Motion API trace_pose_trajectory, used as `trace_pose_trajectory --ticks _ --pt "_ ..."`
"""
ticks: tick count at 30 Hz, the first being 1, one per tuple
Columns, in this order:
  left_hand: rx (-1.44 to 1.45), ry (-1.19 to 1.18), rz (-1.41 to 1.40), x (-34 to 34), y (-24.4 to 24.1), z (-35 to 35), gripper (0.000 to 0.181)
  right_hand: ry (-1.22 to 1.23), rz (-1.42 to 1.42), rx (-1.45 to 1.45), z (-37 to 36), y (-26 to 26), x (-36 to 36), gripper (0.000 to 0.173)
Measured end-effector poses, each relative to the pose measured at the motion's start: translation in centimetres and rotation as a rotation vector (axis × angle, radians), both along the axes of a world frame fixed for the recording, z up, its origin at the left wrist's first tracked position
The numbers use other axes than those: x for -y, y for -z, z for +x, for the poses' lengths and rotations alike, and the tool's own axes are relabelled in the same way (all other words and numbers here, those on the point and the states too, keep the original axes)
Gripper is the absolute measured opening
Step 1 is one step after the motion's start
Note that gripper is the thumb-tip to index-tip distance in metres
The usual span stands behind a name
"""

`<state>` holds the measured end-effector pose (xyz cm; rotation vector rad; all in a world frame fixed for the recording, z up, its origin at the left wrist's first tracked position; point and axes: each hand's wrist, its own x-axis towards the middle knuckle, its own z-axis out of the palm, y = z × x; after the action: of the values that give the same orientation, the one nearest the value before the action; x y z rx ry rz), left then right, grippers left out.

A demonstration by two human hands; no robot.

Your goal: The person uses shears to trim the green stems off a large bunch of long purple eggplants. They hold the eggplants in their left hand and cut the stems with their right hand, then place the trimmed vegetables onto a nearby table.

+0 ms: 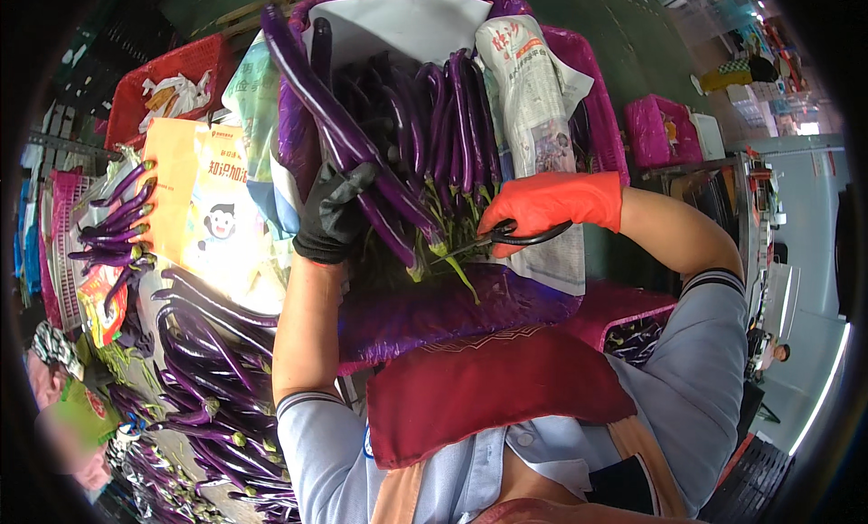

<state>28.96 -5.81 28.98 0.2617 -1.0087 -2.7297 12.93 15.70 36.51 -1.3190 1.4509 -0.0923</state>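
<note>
My left hand [332, 212], in a dark grey glove, holds two long purple eggplants by their middles. The longer eggplant [339, 120] slants across the film-lined crate [461, 310]; the other eggplant [386, 225] lies partly beneath it. In an orange rubber glove, my right hand [542, 202] grips black-handled scissors [542, 238]. Their blades reach the green stem [463, 276] of the longer eggplant, near its cap; whether they touch it I cannot tell. More eggplants [464, 131] fill the crate side by side, stems towards me. Printed paper [532, 97] covers its right side.
Loose eggplants [217, 381] are heaped at my left, beside an orange printed bag [173, 192]. A smaller row of eggplants [122, 215] lies farther left. A red crate [173, 110] stands back left, a pink crate [654, 134] back right. A person [773, 353] is far right.
</note>
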Motion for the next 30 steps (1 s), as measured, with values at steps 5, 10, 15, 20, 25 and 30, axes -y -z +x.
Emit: trace_pose_trajectory --ticks 5,10,15,20,25,30 --pt "-0.053 0.057 0.01 1.7 -0.2 0.4 0.04 0.019 -0.131 -0.25 -0.8 3.5 -1.1 0.03" --pt "0.01 -0.068 0.018 2.7 -1.6 0.3 0.04 0.547 -0.005 -0.228 -4.6 9.8 1.7 0.02" --pt "-0.117 -0.152 -0.502 3.9 1.7 0.7 0.058 1.094 -0.178 -0.354 -5.7 18.1 9.5 0.031" --pt "-0.025 -0.206 -0.434 4.0 2.2 0.4 0.045 1.208 -0.345 -0.543 -4.9 27.0 13.7 0.036" --pt "0.146 -0.195 -0.185 3.4 0.6 0.4 0.043 1.398 -0.409 -0.181 -5.5 26.3 12.0 0.048" --pt "0.179 -0.175 -0.118 3.2 0.0 -0.3 0.035 1.519 -0.447 0.699 -7.1 19.3 7.2 0.041"
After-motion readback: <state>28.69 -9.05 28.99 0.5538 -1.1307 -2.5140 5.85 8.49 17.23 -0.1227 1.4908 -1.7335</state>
